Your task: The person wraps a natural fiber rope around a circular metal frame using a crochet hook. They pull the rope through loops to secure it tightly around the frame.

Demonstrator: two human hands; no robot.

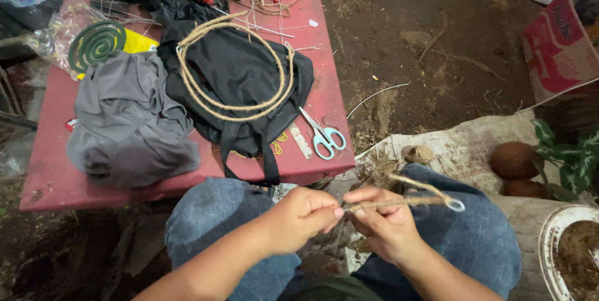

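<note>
Over the person's denim-clad knees, the left hand (299, 217) pinches the near end of a jute-wrapped wire (399, 202) while the right hand (388, 226) is clenched around its middle, fingers hiding that stretch. Its looped tip (455, 205) pokes out to the right. Far left, a red table (324, 58) holds scissors (323, 134), a rope coil (234, 64) on a black bag (243, 82) and grey cloth (128, 123); tools at its far edge are cut off.

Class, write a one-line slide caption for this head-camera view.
Left hand and right hand grip a jute cord above a red table.
</note>
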